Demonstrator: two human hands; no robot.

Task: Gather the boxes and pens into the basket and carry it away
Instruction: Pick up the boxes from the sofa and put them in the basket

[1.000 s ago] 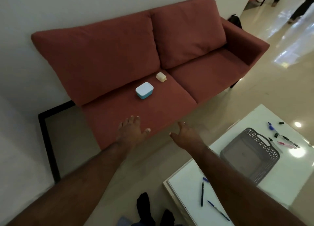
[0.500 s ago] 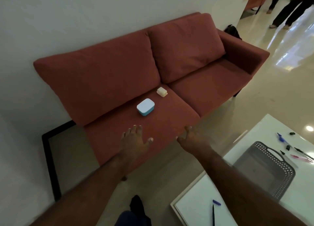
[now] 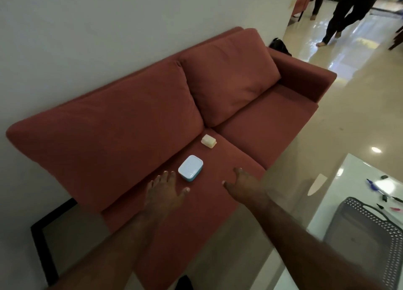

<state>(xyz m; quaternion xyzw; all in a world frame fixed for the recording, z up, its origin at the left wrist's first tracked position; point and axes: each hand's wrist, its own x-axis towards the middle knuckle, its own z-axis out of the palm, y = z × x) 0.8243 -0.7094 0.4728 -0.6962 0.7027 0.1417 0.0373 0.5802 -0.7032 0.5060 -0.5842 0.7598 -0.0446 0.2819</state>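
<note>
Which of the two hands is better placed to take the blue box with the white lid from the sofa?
Probably the left hand: its open fingertips almost reach the blue box. The right hand is farther.

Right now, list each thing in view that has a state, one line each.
blue box: lid on, lying on the sofa seat
cream box: closed, on the seat
basket: upright on the white table, looks empty
left hand: open, beside the blue box
right hand: open, holding nothing

text: none legible | labels: none on blue box (image 3: 190,168) or cream box (image 3: 208,141) | brands: none on basket (image 3: 368,235) | pens (image 3: 380,191): too small to tell
</note>
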